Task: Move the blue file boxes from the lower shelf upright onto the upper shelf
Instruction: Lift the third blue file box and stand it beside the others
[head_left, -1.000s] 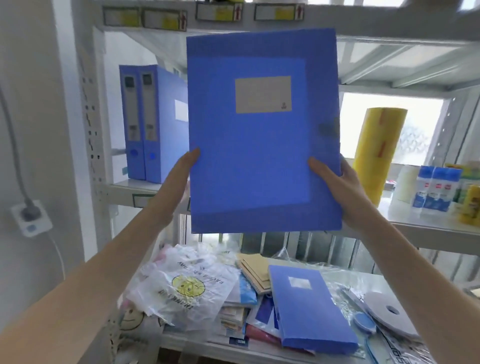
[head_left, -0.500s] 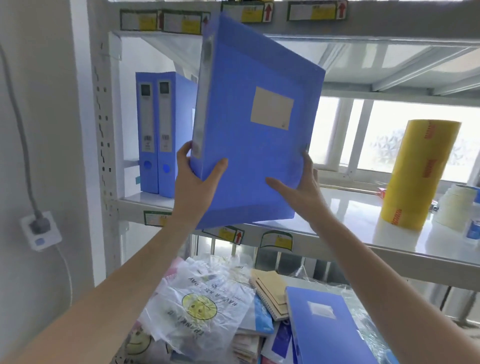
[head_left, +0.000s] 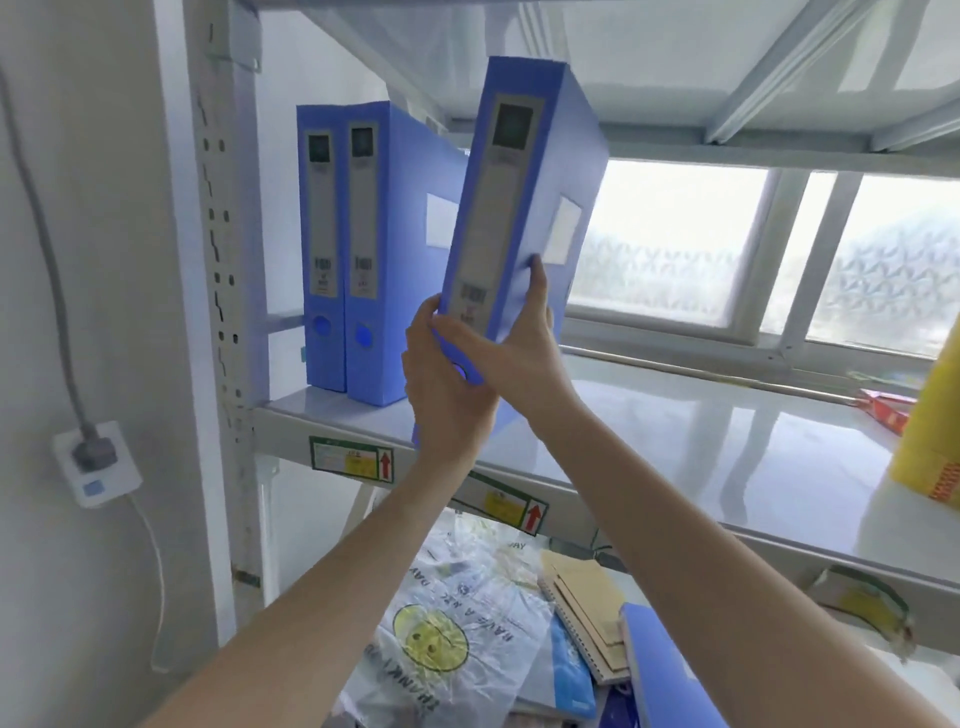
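Box (head_left: 511, 208): tilted, spine outward, beside two upright boxes (head_left: 348, 249)
Left hand (head_left: 447, 395): gripping lower spine
Right hand (head_left: 519, 343): clasping box side

Upper shelf (head_left: 649, 441): we see a white glossy board on a metal rack.
Left end: two blue file boxes (head_left: 345, 254) stand upright, touching, spines toward us.
Right end: a yellow roll (head_left: 930, 436) stands near the front edge; a red carton (head_left: 885, 410) lies behind it.
Lower shelf (head_left: 914, 691): we see a smiley plastic bag (head_left: 457, 618), brown notebooks (head_left: 587, 608) and a flat blue file box (head_left: 665, 675), heaped together.
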